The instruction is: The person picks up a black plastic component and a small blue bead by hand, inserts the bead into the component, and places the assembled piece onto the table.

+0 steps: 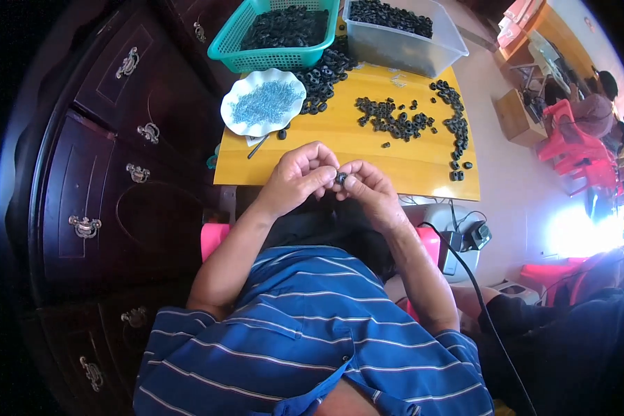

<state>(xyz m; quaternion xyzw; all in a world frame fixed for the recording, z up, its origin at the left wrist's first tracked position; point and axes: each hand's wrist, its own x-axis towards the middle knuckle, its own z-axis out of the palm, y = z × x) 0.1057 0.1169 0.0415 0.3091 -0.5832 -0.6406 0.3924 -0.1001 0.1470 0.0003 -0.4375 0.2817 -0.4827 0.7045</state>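
Note:
My left hand (303, 173) and my right hand (369, 188) meet just off the near edge of the yellow table (312, 156). Between their fingertips is a small black part (340, 178), rounded, its details too small to make out. The right thumb and fingers pinch it. The left thumb and forefinger are pressed together against its left side; whether they hold something tiny as well is hidden. Beyond my left hand stands a white scalloped plate (229, 111) of small clear bluish pieces (267, 102). Loose small black parts (399, 123) lie scattered farther off.
A green basket (270, 59) and a clear plastic bin (409, 55), both with black parts, stand at the back. A dark thin tool (258, 147) lies by the plate. Dark drawers (128, 139) rise at left. A black cable (482, 305) hangs at right, near another person (568, 340).

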